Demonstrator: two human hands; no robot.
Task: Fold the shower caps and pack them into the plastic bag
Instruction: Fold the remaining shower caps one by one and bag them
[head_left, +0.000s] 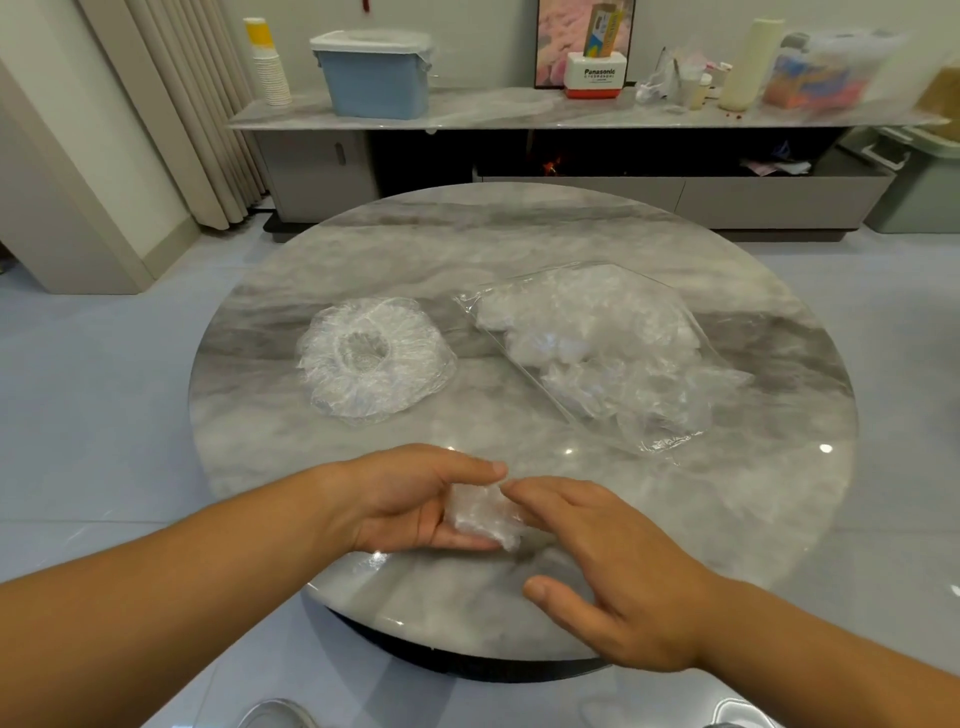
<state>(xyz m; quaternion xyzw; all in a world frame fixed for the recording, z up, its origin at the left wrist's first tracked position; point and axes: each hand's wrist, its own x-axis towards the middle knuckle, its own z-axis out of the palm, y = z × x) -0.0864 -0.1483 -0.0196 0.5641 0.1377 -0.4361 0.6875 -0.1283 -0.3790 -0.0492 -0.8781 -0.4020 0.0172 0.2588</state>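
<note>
1 shower cap (371, 358) on marble table (467, 244).

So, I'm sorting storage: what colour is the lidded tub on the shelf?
The tub is light blue, its lid whitish; head view.

Site: home living room, a domestic setting.
Evidence: round marble-top desk (519, 244) on a pale tiled floor (104, 374). Long pleated curtain (192, 104) at the left wall. Low media-style cabinet (322, 171) with a matching marble top along the far wall, loaded with household clutter: blue lidded storage bin (376, 78), stack of paper cups (270, 67), white-and-red box marked Panasonic (597, 75), and a framed picture (561, 31) standing behind the box.
</note>
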